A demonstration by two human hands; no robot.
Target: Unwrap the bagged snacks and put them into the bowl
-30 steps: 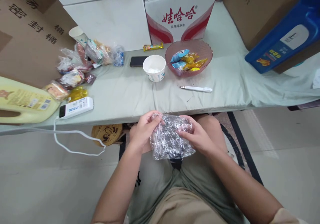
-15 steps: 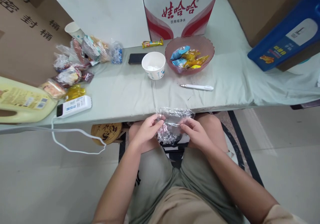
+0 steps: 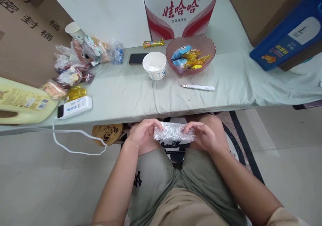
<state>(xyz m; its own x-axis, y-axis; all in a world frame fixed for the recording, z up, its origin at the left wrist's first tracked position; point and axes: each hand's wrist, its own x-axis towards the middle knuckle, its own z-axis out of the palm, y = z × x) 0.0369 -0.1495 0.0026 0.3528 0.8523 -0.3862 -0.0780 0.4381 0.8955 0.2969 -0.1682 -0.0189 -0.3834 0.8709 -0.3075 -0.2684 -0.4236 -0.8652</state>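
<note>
A crinkled clear plastic bag (image 3: 173,132), flattened into a wide strip, is stretched between my hands above my lap, just off the table's front edge. My left hand (image 3: 144,131) pinches its left end. At the right end, my right hand (image 3: 202,133) grips it with thumb and fingers closed. Beyond them on the cloth stands a white paper cup (image 3: 157,75) with something whitish inside. To its right is a pink glass bowl (image 3: 169,61) holding blue and yellow wrapped snacks (image 3: 197,62). A white slim-handled cutter (image 3: 200,87) lies in front of the bowl.
A phone (image 3: 137,58) and a yellow snack bar (image 3: 153,43) lie behind the cup. Packaged snacks (image 3: 69,76), a white device with a cable (image 3: 75,107) and a yellow jug (image 3: 25,101) occupy the left. Boxes (image 3: 181,14) line the back; a blue jug (image 3: 284,34) stands right.
The plastic bag has gone from a loose, bulging shape to a flatter, narrower strip. Both hands have shifted slightly apart and re-gripped at its ends.
</note>
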